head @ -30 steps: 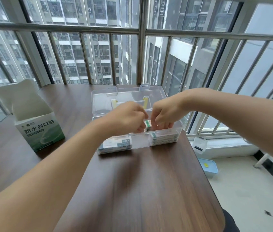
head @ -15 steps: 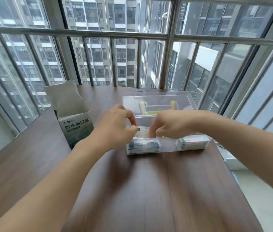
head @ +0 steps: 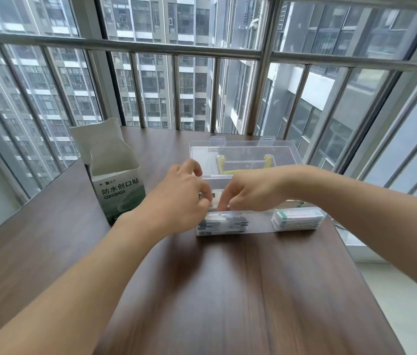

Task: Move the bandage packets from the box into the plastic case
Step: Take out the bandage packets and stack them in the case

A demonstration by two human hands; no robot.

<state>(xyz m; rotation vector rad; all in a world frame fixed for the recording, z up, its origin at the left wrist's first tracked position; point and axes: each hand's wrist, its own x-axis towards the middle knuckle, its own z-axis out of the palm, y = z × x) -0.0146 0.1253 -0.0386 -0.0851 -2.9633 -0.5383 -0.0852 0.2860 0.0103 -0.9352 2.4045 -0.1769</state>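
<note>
A clear plastic case (head: 258, 228) lies open on the dark wooden table, its lid (head: 243, 155) lying back toward the window. Stacks of bandage packets fill its front left compartment (head: 224, 224) and front right compartment (head: 297, 219). Both hands are over the case's left half. My left hand (head: 179, 198) and my right hand (head: 251, 192) pinch a small bunch of bandage packets (head: 214, 198) between their fingertips, just above the left stack. The green and white bandage box (head: 119, 193) stands open to the left of the case.
The table (head: 228, 290) ends at a window with a metal railing (head: 202, 49) right behind the case. Its right edge drops to a tiled floor (head: 407, 303). A yellow clip (head: 230, 166) sits on the open lid.
The view has swung left, so the case and box now sit further right in frame. Both hands stay together over the case's left half, still pinching packets, now lower toward the left stack.
</note>
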